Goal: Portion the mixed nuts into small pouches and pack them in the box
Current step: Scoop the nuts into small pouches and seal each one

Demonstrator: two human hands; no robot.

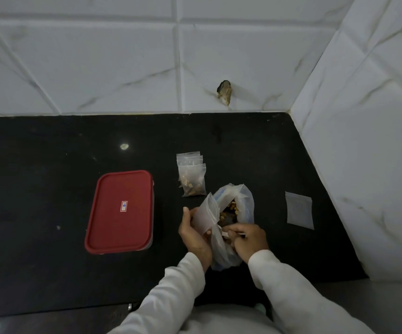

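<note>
- The bag of nuts [236,203] sits on the black counter [38,177], mouth agape. Only a patch of brown nuts [230,210] shows inside, and its lower half is covered by both hands.
- The left hand [194,233], just left of the bag, grips a small clear pouch [207,214] with fingers curled round its lower end. The pouch is tilted toward the bag's mouth. It looks empty, though the plastic is cloudy.
- The right hand [248,239] is at the bag's near rim, fingers curled tight and pinching pale plastic there. I read it as the bag's edge. The fingertips are tucked under, so the exact hold is hard to make out.
- Just behind the bag and to its left lie the filled pouches [192,179], overlapping. The front one shows nuts, but the ones beneath are mostly covered, so no sure count.
- Right of the bag and well apart from it, a spare pouch [300,210] lies flat.
- Left of the bag is the box [121,212], its red lid on. The small label [124,206] on it is too tiny to read.
- Far behind the bag, the tiled wall [98,56] has a dark chipped spot [224,91].
- White sleeves [291,285] run off the bottom edge.
</note>
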